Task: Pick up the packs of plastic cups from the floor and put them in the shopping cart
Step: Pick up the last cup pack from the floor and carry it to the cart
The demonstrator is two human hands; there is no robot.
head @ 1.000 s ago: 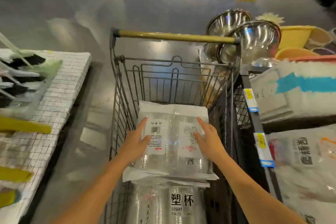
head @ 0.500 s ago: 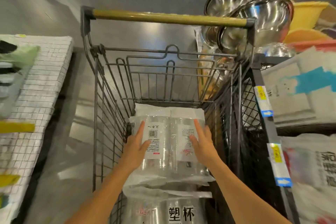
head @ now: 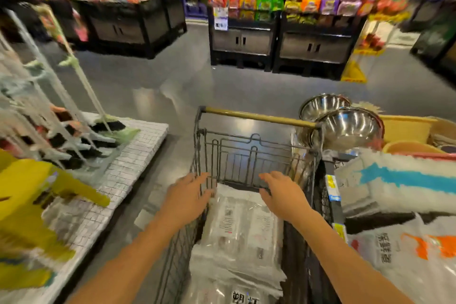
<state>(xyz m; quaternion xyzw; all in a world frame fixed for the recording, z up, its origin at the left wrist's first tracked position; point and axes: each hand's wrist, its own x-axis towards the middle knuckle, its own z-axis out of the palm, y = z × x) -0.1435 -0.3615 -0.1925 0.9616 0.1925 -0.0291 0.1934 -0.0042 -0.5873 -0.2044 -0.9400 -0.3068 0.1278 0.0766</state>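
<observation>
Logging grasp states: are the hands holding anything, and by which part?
Nothing is held. The left hand and right hand are open, fingers spread, above the pack of cups lying in the shopping cart.

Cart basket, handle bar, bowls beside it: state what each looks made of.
Cart basket: dark metal wire, shown by its thin open grid. Handle bar: matte tan, perhaps wood or plastic; blur leaves it open. Bowls: polished steel, likely, given mirror-like reflections.

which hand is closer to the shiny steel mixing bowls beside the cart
Right. The right hand hovers over the wire shopping cart, just down-left of the shiny steel bowls; the left hand is at the cart's far left wall.
</observation>
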